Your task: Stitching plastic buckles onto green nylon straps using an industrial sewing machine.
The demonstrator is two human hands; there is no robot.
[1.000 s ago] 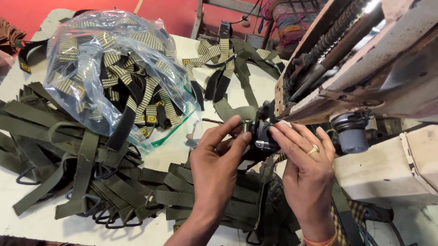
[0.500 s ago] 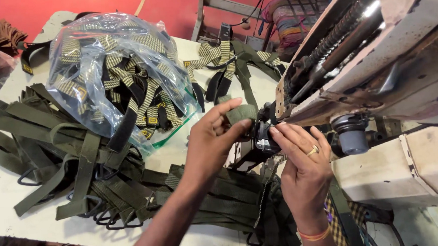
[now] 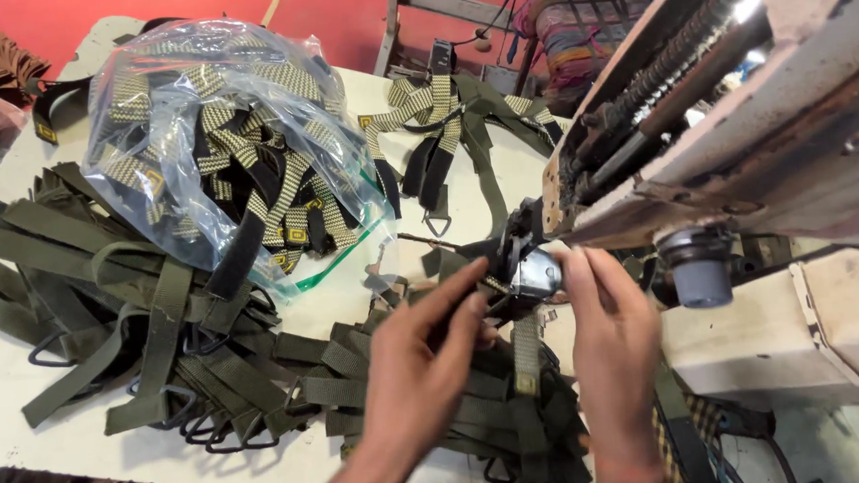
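My left hand (image 3: 424, 361) reaches up to the sewing machine's metal foot (image 3: 534, 270), its fingertips pinching an olive webbing strap (image 3: 525, 349) that hangs down from the foot. My right hand (image 3: 611, 332) is on the other side of the foot with straight fingers laid against the metal. Its thumb is hidden, so I cannot see a grip. Both hands are above a heap of olive straps with black metal rings (image 3: 429, 413).
The worn sewing machine head (image 3: 736, 108) fills the right side above its beige base (image 3: 797, 340). A clear plastic bag of patterned straps (image 3: 219, 154) lies at the back left. More olive straps (image 3: 99, 288) cover the white table (image 3: 6, 391), and others lie behind (image 3: 443, 133).
My left hand has dropped from holding a folded strap end above the foot to pinching the strap at the foot. My right hand has slid slightly right.
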